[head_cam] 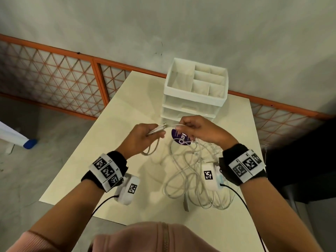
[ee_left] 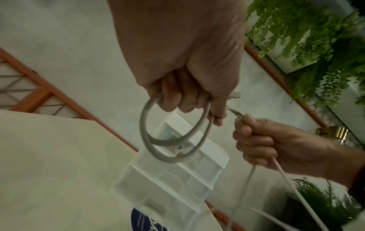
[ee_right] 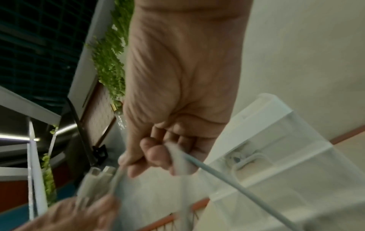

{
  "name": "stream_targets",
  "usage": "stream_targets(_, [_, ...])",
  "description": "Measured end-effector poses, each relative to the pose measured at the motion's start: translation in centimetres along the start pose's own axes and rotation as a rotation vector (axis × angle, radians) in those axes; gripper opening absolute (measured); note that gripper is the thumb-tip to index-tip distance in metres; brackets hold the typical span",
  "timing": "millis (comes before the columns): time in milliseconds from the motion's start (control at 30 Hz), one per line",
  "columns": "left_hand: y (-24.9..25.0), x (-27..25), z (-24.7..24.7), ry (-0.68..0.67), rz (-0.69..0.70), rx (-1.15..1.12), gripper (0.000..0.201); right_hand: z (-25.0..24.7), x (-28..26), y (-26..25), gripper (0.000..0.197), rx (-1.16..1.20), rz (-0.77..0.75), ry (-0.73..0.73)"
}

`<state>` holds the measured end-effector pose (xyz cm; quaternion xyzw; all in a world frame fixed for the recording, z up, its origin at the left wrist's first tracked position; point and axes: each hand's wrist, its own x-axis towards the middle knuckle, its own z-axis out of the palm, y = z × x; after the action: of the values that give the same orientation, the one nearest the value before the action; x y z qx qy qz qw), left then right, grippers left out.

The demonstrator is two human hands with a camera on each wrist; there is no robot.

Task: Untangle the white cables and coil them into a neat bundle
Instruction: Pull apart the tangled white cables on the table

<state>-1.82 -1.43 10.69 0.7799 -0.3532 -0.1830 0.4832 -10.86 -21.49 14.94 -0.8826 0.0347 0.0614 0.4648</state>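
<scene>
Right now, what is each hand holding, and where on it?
Left hand grips a small coil of white cable near its two connector ends. Right hand pinches the cable strand beside those ends.

The cream bench (head_cam: 101,160) carries a white drawer organiser (head_cam: 195,99), a round purple sticker (head_cam: 181,139), perhaps a label, and tangled white cables (head_cam: 190,182).

We are seeing dim, greenish light; soft shadows are lying on the tabletop (head_cam: 94,160) under the cables (head_cam: 189,179). Wide-angle bending is warping the head view's edges, and motion blur is smearing both wrist views.
</scene>
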Motion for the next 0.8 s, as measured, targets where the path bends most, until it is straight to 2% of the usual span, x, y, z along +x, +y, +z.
stream_targets(100, [-0.3, 0.4, -2.1, 0.176, 0.041, -0.026, 0.021, -1.0, -1.1, 1.5, 0.026, 0.038, 0.065, -0.015])
stream_targets(200, [-1.7, 0.4, -5.1, 0.43, 0.008, -0.144, 0.02, -2.4, -2.8, 4.9, 0.026, 0.05, 0.149, 0.038])
stream_targets(267, [-3.2, 0.3, -6.6, 0.471, -0.057, -0.09, 0.02, -3.4, -3.9, 6.5, 0.026, 0.051, 0.183, 0.09])
stream_targets(400, [-5.4, 0.1, -6.0, 0.277, -0.284, 0.36, 0.028, -4.5, -4.4, 6.4, 0.025, -0.013, 0.168, 0.161])
stream_targets(467, [-5.2, -0.1, -4.8, 0.229, -0.403, 0.359, 0.045, -4.6, -3.8, 5.3, 0.028, -0.08, 0.141, 0.153])
stream_targets(500, [-4.7, -0.2, -4.1, 0.24, -0.406, 0.316, 0.055, -4.4, -3.5, 4.7, 0.028, -0.153, 0.138, 0.123])
stream_targets(533, [-4.1, -0.1, -3.2, 0.278, -0.36, 0.254, 0.058, -4.1, -3.1, 4.1, 0.028, -0.245, 0.147, 0.078])
stream_targets(600, [-2.1, -0.1, -1.6, 0.304, -0.168, 0.079, 0.048, -2.9, -2.3, 2.9, 0.028, -0.393, 0.153, -0.026])
stream_targets(667, [0.2, 0.1, -0.1, 0.134, -0.004, -0.039, 0.039, -1.5, -1.6, 1.5, 0.029, -0.399, 0.104, -0.098])
stream_targets(733, [1.4, 0.5, 1.1, -0.105, 0.058, -0.029, 0.025, -0.6, -1.0, -0.1, 0.027, -0.317, 0.041, -0.108])
stream_targets(800, [1.3, 0.9, 1.8, -0.212, 0.091, -0.033, 0.021, -0.5, -0.9, -1.3, 0.023, -0.211, 0.004, -0.071])
